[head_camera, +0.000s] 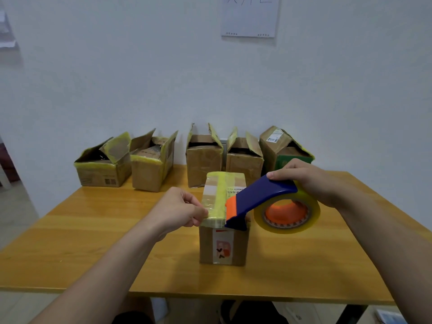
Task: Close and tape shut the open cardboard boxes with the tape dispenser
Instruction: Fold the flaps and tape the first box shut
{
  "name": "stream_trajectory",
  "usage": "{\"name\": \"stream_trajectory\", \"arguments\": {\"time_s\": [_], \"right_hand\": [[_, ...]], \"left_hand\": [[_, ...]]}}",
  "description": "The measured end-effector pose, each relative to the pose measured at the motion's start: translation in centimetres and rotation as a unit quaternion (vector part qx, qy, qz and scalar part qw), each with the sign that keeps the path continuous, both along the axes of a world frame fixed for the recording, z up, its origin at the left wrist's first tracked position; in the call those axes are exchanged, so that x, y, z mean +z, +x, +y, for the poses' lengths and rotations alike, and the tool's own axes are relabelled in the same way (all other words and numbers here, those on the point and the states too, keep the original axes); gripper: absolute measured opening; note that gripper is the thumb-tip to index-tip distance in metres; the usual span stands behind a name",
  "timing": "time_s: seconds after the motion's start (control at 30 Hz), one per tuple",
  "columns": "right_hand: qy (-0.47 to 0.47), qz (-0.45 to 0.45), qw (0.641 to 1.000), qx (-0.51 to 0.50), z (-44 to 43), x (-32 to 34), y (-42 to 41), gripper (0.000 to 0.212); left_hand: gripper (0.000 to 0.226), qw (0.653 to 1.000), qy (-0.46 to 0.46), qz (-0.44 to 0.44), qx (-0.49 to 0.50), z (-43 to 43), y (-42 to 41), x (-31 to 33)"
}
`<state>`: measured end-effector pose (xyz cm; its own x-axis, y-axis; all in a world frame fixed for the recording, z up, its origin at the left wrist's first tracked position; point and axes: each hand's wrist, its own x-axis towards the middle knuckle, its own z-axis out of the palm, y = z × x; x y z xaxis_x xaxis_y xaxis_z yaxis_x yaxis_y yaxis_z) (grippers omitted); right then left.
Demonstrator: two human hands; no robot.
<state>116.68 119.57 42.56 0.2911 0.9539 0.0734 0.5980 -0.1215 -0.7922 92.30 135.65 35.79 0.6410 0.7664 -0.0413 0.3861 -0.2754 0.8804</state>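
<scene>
My left hand (180,209) is pinching the yellowish tape (219,195) onto the near top edge of the small closed brown cardboard box (223,246) on the wooden table (93,230); my right hand (311,181) is gripping the blue-and-orange tape dispenser (259,197), blade at that edge; next, I judge, a sharp tearing twist

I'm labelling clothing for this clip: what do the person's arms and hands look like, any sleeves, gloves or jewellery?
The left forearm and right forearm are bare, no sleeves in view. The left hand and right hand wear no gloves; no ring, watch or bracelet shows.
</scene>
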Motion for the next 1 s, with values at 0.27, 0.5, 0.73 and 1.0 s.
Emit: {"name": "stream_trajectory", "arguments": {"time_s": [0.27,0.5,0.73,1.0], "right_hand": [[-0.020,-0.006,1.000,0.001,0.4,0.2,-0.2,0.049],[-0.022,0.005,1.000,0.004,0.3,-0.3,0.5,0.061],[-0.018,0.018,1.000,0.008,0.5,-0.7,0.3,0.050],[-0.003,0.045,0.999,0.009,-0.4,-1.3,0.9,0.041]], "left_hand": [[0.015,0.995,0.077,0.057,-0.011,0.2,0.4,0.5],[0.047,0.983,0.028,0.182,-0.023,3.5,-1.7,0.2],[0.028,0.981,0.195,-0.003,-0.010,1.9,0.7,-1.4],[0.037,0.980,0.100,-0.042,-0.169,1.6,2.6,-3.7]]}}
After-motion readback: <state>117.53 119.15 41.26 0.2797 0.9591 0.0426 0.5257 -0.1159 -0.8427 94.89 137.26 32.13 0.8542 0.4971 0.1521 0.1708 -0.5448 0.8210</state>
